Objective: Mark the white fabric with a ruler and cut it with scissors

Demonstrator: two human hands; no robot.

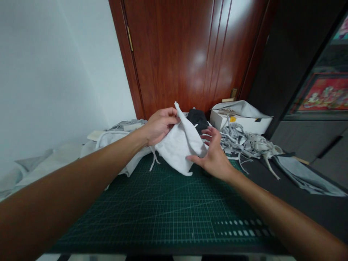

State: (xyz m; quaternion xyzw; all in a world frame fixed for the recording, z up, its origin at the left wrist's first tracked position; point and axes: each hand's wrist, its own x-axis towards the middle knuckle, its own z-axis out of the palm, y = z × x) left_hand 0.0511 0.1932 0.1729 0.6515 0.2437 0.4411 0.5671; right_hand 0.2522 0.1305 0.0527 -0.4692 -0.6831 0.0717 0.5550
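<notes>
A piece of white cloth point(176, 146) is held up above the green cutting mat point(163, 214), with one corner pointing upward and a fold along its right side. My left hand point(162, 126) pinches its upper left edge between thumb and fingers. At the cloth's right side is my right hand point(213, 154), its fingers curved and spread apart. The right thumb lies in front of the cloth's lower right part, and I cannot tell whether it presses on it. Thin white strings point(154, 159) hang by the cloth's left corner.
Pale fabric point(65, 159) is heaped along the left. At the right lie a tangle of grey and white cords point(244, 141), a white box point(247, 123) and folded grey cloth point(307, 174). A black item point(198, 119) sits behind the hands, before a brown wooden door point(174, 54).
</notes>
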